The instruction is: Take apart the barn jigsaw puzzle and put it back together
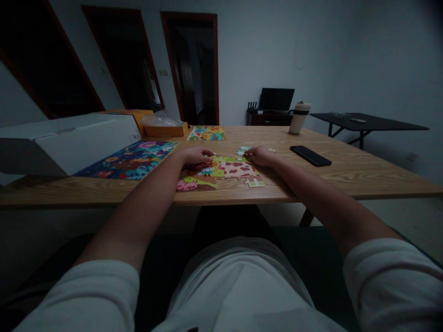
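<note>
A partly joined jigsaw puzzle [238, 169] with a pink, brown-spotted shape lies near the table's front edge. My left hand [198, 157] rests over its upper left part, fingers bent; whether a piece is under them is too dark to tell. At the puzzle's upper right, my right hand [259, 156] has its fingertips closed down on the pieces, but what they grip is too small to make out. A loose piece [255, 183] lies at the lower right of the puzzle. Behind the right fingertips are light green pieces [242, 150].
On the left, a dark blue finished puzzle [133, 159] lies beside a large white box [76, 138]. Farther back are an orange box [166, 130] with clear plastic and a colourful picture sheet [206, 133]. A black phone [310, 155] and a lidded cup [299, 118] stand to the right.
</note>
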The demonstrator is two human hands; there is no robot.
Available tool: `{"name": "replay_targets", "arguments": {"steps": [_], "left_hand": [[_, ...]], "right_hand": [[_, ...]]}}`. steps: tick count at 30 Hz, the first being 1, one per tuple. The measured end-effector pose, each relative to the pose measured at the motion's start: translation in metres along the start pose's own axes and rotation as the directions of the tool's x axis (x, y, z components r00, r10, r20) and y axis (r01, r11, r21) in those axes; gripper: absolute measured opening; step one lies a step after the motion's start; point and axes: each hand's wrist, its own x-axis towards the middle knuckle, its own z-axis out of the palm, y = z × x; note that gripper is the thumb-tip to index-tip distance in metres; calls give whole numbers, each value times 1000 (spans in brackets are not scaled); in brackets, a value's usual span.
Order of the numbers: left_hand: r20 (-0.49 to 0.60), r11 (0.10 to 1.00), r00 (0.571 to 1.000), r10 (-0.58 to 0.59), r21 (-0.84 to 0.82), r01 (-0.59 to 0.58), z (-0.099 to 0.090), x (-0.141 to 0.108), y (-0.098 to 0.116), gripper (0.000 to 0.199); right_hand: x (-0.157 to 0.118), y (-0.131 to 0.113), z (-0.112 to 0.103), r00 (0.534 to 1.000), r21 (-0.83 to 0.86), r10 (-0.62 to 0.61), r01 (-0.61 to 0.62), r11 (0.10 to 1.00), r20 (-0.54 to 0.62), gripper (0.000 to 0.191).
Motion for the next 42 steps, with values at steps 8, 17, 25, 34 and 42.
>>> {"name": "replay_targets", "arguments": {"steps": [8,17,25,34,42], "left_hand": [[25,991,1000,-13,-130,16,0,2,-2,61],[-30,999,999,-13,-47,11,0,-1,1,60],[-15,999,999,-30,-28,30,0,-4,5,61],[-47,999,999,5,52,-3,-3,-3,6,62],[-31,1000,1000,3,-11,-3,-1,-1,4,62]], "right_hand": [[7,-3,0,999,44,27,-26,999,-22,29],[10,6,-4,998,-60,64,-64,996,10,34],[14,-3,-6,999,-293,-20,28,956,28,35],[7,1,-8,988,-174,-144,152,973,59,34],[-1,-6,-11,994,-197,-86,98,975,71,39]]}}
